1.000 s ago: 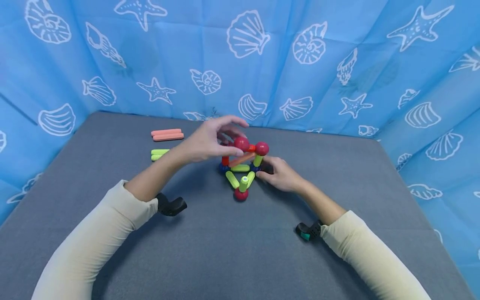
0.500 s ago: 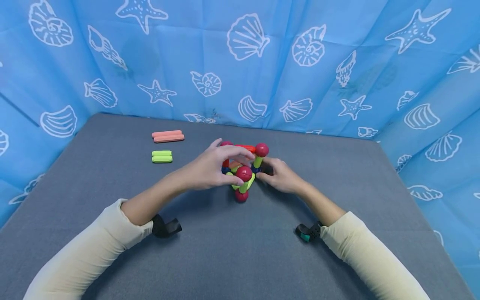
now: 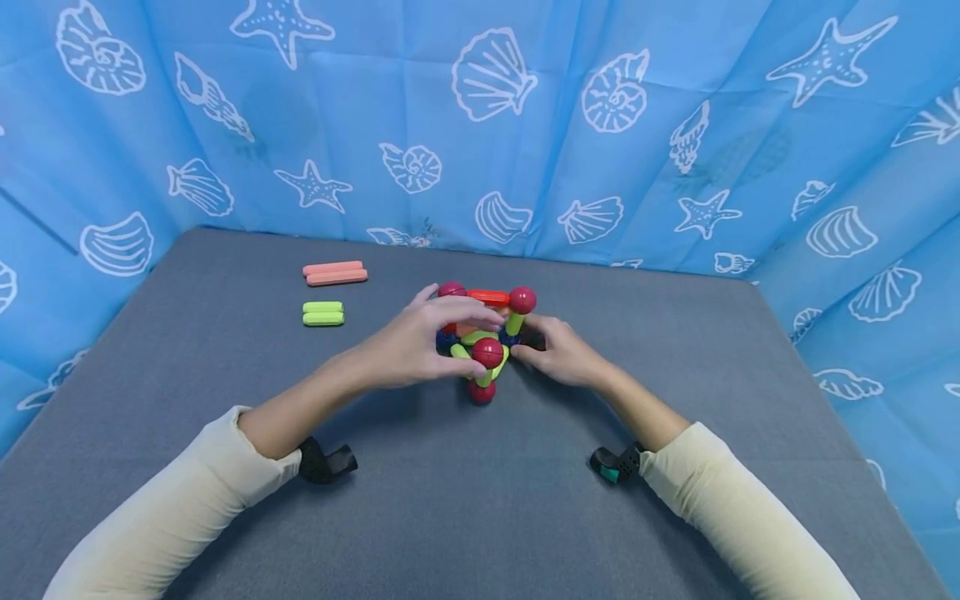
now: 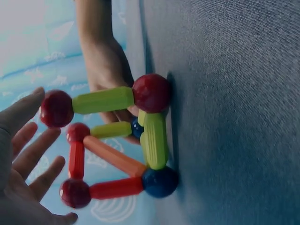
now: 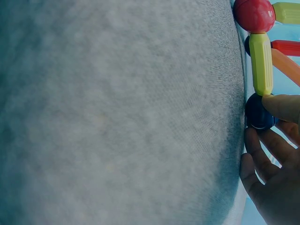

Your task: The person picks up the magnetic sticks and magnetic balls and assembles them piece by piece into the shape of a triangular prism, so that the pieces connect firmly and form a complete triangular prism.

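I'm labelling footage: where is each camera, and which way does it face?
Head: worn on the head, facing forward and down at the table; both sleeves, left hand and right hand show.
Left wrist: on that wrist, facing the ball-and-rod frame; left hand and, beyond, right hand.
Right wrist: on that wrist, facing along the table; right hand and part of the frame at right.
Shared: both wrist views show the right hand at one blue ball.

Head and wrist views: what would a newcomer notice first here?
Probably the bright ball-and-stick frame mid-picture: the left grip on its nearest upper red ball, the right grip on a blue ball below. Next, the blue curtain behind, with white shells and starfish. Two pink sticks and two lime sticks lie apart, leftward.
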{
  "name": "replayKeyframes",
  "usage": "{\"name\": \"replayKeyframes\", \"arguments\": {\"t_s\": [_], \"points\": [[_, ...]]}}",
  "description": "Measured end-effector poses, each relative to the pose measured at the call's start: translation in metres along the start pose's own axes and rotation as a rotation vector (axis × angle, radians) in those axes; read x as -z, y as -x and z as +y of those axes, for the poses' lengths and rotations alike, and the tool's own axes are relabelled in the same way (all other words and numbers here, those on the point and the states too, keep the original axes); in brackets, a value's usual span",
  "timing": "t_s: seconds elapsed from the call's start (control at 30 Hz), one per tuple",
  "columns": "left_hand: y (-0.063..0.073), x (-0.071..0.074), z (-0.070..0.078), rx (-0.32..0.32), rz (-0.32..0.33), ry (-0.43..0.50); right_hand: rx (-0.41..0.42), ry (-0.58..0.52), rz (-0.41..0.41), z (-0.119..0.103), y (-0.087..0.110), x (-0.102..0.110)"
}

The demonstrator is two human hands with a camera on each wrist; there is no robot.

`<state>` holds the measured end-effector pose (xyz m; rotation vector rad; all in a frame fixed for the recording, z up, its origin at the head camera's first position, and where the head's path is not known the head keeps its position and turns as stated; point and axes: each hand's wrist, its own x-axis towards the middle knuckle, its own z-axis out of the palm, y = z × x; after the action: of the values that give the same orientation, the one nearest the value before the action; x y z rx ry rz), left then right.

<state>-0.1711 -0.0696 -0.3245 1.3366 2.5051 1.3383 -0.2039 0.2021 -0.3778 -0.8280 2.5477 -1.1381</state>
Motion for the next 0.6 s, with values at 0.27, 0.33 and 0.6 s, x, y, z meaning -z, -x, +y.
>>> {"name": "replayKeyframes", "arguments": {"t_s": [0.27,0.33,0.6], "points": [[0.024,0.032,-0.018,0.031,0.112,0.057,-0.024,0.016,-0.001,-0.002,0.001,0.0],[0.032,0.042,-0.028,0.077,0.151,0.038,-0.027,0.016,0.001,-0.002,0.0,0.0],[0.057,0.071,-0.083,0.254,0.282,-0.079,-0.041,0.021,0.007,-0.002,0.001,0.0]]}}
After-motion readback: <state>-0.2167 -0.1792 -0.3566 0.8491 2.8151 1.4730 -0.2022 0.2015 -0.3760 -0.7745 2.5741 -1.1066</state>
